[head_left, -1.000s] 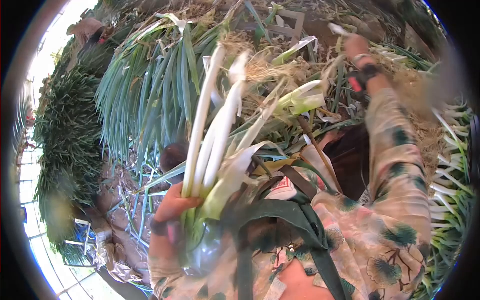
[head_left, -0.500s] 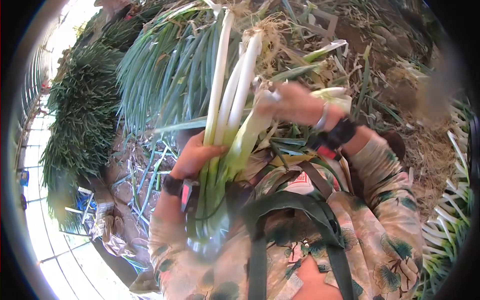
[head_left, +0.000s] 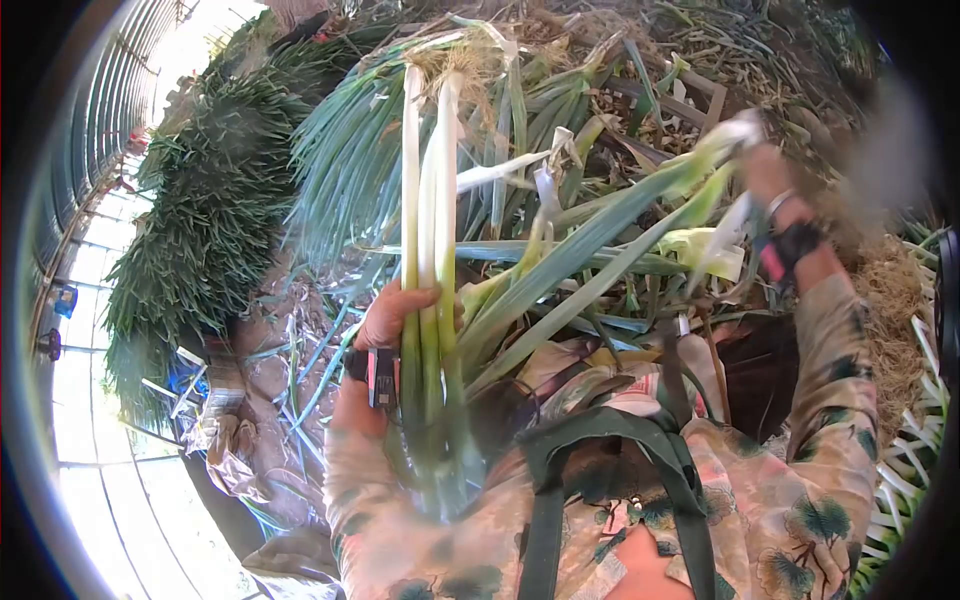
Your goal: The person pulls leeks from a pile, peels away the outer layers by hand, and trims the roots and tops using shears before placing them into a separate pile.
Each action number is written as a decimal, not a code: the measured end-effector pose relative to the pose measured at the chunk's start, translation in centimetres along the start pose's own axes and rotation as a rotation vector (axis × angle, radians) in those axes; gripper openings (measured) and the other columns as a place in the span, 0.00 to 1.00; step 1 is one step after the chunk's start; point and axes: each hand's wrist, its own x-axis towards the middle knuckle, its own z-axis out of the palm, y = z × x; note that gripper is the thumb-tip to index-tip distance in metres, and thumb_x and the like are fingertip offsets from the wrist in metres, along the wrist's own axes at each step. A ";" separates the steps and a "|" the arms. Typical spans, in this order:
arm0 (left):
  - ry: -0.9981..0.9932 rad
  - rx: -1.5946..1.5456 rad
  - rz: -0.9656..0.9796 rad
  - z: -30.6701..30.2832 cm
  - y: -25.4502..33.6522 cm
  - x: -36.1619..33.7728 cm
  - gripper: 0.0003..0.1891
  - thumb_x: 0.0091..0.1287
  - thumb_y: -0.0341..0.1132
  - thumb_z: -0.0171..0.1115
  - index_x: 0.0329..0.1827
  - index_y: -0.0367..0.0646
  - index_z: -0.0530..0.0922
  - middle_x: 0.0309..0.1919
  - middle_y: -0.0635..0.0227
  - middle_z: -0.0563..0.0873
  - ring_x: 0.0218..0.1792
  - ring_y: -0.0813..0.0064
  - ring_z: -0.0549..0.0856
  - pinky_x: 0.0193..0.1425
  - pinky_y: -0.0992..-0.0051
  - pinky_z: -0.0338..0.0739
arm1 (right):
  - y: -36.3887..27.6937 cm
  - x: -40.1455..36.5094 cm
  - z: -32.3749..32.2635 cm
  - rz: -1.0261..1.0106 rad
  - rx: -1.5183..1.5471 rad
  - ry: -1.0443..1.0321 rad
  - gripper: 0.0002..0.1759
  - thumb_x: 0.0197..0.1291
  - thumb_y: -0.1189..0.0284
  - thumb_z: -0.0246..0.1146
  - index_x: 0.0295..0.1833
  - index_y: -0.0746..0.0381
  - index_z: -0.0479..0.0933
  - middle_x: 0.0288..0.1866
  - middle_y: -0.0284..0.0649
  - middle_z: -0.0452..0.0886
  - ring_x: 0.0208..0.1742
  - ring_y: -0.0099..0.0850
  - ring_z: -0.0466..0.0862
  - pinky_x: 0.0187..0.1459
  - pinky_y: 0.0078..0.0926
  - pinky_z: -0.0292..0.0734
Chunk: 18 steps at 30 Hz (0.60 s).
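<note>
My left hand (head_left: 392, 314) is closed around a few long green onions (head_left: 429, 215), held upright with white shanks and stringy roots at the top. Their green lower parts hang in front of my chest and look blurred. Out to the right, my right hand (head_left: 768, 182) grips the pale end of stripped green onion leaves (head_left: 610, 238). These long leaves stretch down and left from it toward the held onions. Motion smears the fingertips of my right hand. Each wrist wears a dark band.
Bundled green onions (head_left: 370, 150) lie ahead with leaves fanned left. A tall green stack (head_left: 205, 220) lines the left side. Loose peelings (head_left: 600, 190) litter the ground ahead. More white-stemmed onions (head_left: 905, 470) lie at the right edge. A dark green strap (head_left: 600, 425) crosses my chest.
My right hand has swung outward to the right, pulling the outer leaves away from the onions. The onions in my left hand now stand more upright.
</note>
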 end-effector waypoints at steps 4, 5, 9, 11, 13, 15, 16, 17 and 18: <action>-0.063 -0.054 0.049 0.7 -0.6 -1.0 0.25 0.55 0.35 0.68 0.55 0.35 0.73 0.33 0.54 0.84 0.33 0.61 0.85 0.38 0.65 0.83 | 14.9 5.2 1.3 0.582 0.046 0.407 0.31 0.58 0.57 0.65 0.58 0.71 0.73 0.45 0.60 0.82 0.46 0.55 0.83 0.51 0.43 0.78; -0.087 -0.062 0.050 0.9 -0.7 -1.0 0.26 0.54 0.35 0.69 0.55 0.35 0.73 0.33 0.53 0.85 0.33 0.61 0.85 0.38 0.65 0.83 | 14.4 5.0 0.9 0.480 0.042 0.411 0.30 0.59 0.54 0.64 0.56 0.68 0.75 0.45 0.59 0.82 0.47 0.53 0.83 0.50 0.44 0.77; -0.252 -0.029 -0.007 1.7 -0.9 0.3 0.29 0.50 0.34 0.72 0.55 0.34 0.73 0.34 0.49 0.85 0.34 0.59 0.86 0.40 0.65 0.83 | -3.2 0.0 -7.2 0.084 0.570 0.218 0.23 0.62 0.55 0.63 0.53 0.61 0.81 0.36 0.50 0.86 0.38 0.36 0.86 0.41 0.33 0.79; -0.300 0.005 -0.064 2.6 -1.0 0.8 0.27 0.50 0.34 0.72 0.52 0.33 0.75 0.35 0.49 0.86 0.35 0.59 0.86 0.41 0.64 0.83 | -9.0 -1.7 -6.6 -0.104 1.001 -0.010 0.23 0.63 0.54 0.63 0.52 0.62 0.83 0.38 0.41 0.88 0.33 0.25 0.85 0.39 0.25 0.80; -0.322 0.051 -0.151 3.3 -1.0 1.0 0.25 0.50 0.33 0.71 0.51 0.33 0.76 0.35 0.50 0.86 0.35 0.59 0.86 0.42 0.64 0.83 | -14.3 -3.9 -10.4 -0.037 1.083 -0.362 0.21 0.64 0.57 0.63 0.52 0.63 0.82 0.36 0.37 0.87 0.33 0.22 0.84 0.37 0.19 0.81; -0.268 0.135 -0.171 4.1 -1.5 1.1 0.23 0.51 0.32 0.69 0.49 0.30 0.77 0.34 0.49 0.85 0.33 0.57 0.86 0.41 0.61 0.84 | -16.4 -4.4 -8.7 0.022 1.321 -0.522 0.18 0.65 0.58 0.63 0.46 0.62 0.83 0.34 0.34 0.87 0.31 0.18 0.83 0.36 0.16 0.81; -0.260 0.180 -0.195 4.4 -1.6 1.1 0.22 0.51 0.31 0.69 0.49 0.30 0.77 0.34 0.49 0.86 0.33 0.58 0.87 0.41 0.61 0.84 | -16.8 -4.7 -8.1 0.011 1.470 -0.526 0.18 0.64 0.58 0.63 0.43 0.62 0.83 0.34 0.35 0.87 0.30 0.21 0.84 0.35 0.19 0.80; -0.250 0.224 -0.216 4.6 -1.7 1.0 0.22 0.52 0.31 0.69 0.50 0.30 0.77 0.34 0.50 0.86 0.34 0.58 0.87 0.41 0.61 0.84 | -17.0 -4.9 -7.4 -0.006 1.618 -0.528 0.17 0.63 0.58 0.64 0.41 0.62 0.83 0.33 0.37 0.87 0.28 0.23 0.84 0.34 0.22 0.80; -0.298 0.220 -0.218 4.3 -2.1 1.2 0.22 0.53 0.30 0.68 0.51 0.30 0.76 0.35 0.51 0.86 0.36 0.60 0.88 0.42 0.63 0.84 | -16.7 -4.7 -6.6 -0.084 1.343 -0.376 0.15 0.62 0.61 0.63 0.43 0.63 0.81 0.34 0.39 0.87 0.29 0.29 0.84 0.35 0.24 0.80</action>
